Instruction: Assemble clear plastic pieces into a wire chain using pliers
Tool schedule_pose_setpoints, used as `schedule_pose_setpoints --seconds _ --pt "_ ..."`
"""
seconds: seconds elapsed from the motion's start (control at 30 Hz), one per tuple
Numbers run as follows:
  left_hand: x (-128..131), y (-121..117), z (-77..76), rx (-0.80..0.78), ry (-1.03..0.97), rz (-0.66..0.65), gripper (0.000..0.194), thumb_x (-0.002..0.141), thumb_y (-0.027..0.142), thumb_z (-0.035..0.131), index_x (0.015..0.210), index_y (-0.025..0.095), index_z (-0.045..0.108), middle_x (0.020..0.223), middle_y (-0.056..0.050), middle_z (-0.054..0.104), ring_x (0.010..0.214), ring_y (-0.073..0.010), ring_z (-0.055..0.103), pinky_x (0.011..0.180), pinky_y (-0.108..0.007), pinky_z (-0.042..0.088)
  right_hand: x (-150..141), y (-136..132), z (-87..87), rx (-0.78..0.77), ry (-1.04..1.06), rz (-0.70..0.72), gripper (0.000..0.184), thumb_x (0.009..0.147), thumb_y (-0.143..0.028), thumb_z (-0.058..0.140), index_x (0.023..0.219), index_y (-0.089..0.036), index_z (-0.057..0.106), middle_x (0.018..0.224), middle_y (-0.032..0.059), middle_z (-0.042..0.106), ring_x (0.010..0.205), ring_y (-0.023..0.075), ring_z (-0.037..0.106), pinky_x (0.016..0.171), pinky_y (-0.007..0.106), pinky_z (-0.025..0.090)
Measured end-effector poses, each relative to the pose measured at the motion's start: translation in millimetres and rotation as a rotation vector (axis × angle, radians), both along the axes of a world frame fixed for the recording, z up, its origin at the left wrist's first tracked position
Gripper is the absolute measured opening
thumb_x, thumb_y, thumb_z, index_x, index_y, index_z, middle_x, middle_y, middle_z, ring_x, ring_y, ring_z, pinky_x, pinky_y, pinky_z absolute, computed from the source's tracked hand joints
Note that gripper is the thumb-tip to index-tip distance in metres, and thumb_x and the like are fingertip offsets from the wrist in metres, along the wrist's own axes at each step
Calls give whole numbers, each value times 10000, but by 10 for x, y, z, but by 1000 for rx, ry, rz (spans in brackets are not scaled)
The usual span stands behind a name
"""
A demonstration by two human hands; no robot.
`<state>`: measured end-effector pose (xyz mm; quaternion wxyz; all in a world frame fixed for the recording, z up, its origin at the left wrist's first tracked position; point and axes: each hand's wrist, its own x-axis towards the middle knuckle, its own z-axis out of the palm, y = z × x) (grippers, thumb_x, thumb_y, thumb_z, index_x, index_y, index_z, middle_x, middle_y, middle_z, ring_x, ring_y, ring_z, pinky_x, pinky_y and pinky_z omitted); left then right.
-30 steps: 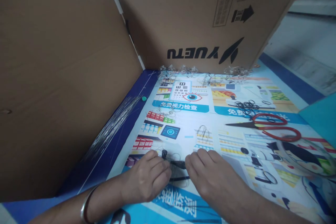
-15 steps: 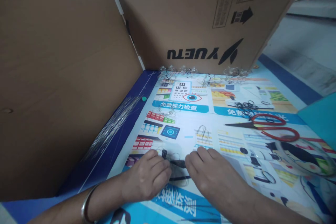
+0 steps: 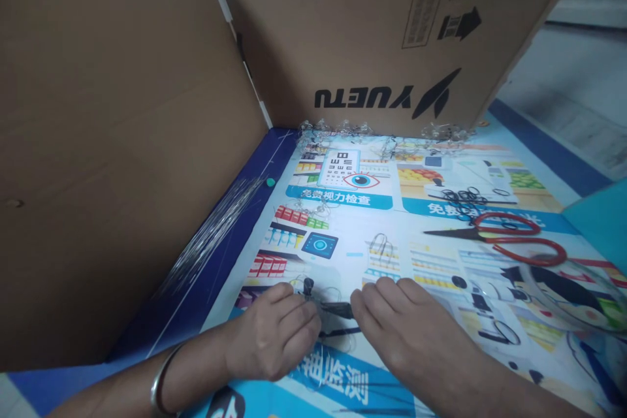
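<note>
Fingers of our right hand (image 3: 399, 323) are clamped on a dark piece (image 3: 337, 309) at near middle; our left hand (image 3: 277, 333) curls, its grip hidden; looped wires (image 3: 445, 132) far off look finished, straight wires (image 3: 215, 230) at left unworked

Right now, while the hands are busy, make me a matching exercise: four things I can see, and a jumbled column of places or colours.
1. Scissors
2. Bundle of thin wires
3. Dark strip
4. Black loops

A. Between the left hand and the right hand
B. Heaped just beyond the scissors
C. Red-handled
D. On the dark blue border, alongside the left cardboard panel

Pairs: 1-C, 2-D, 3-A, 4-B
</note>
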<state>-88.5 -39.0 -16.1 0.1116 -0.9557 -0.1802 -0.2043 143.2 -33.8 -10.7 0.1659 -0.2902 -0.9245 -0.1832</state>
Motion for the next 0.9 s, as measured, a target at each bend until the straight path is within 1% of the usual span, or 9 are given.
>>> schedule_pose_setpoints --seconds 0.17,0.33,0.5,0.63,0.77,0.83,0.9 --pt "23 2 15 11 -22 -3 163 852 74 457 886 64 616 829 -106 682 735 -188 603 638 -339 447 -20 -13 -21 10 -19 4 111 732 -102 490 777 -160 572 739 64 565 666 194 429 627 348 267" --pt "30 9 1 5 -43 12 133 838 71 486 884 63 610 813 -108 682 720 -189 602 632 -339 438 -43 -20 -41 20 -18 7 95 708 -108 518 769 -159 570 747 70 572 681 198 435 618 344 266" --pt "33 20 -38 -66 -34 42 110 823 60 506 886 82 593 834 -88 675 716 -172 586 632 -327 419 -44 27 -40 -32 -16 -10 91 708 -107 548 777 -164 562 711 44 550 661 185 425 606 332 264" --pt "86 49 -44 -171 -145 135 90 793 48 537 828 124 570 796 -42 662 702 -148 577 640 -301 410 78 85 56 -95 22 -78 117 717 -112 573 808 -182 550 696 16 528 653 172 417 604 320 253" --pt "138 80 -55 -197 -176 246 104 804 64 502 756 143 549 700 -24 624 659 -142 552 633 -286 403 205 35 152 -166 96 -118 66 757 -148 556 789 -198 526 703 10 522 659 168 422 615 316 245" --pt "162 96 -67 -194 -147 304 133 818 88 471 722 154 534 661 -20 596 624 -141 527 613 -280 396 226 -27 145 -202 109 -103 51 768 -173 553 771 -203 513 699 7 514 666 169 426 621 317 243" --pt "198 115 -75 -185 -103 352 158 829 117 448 693 164 511 632 -17 571 592 -145 507 591 -279 394 223 -82 98 -220 124 -98 76 757 -205 581 771 -209 506 700 -1 508 661 167 418 619 317 236"
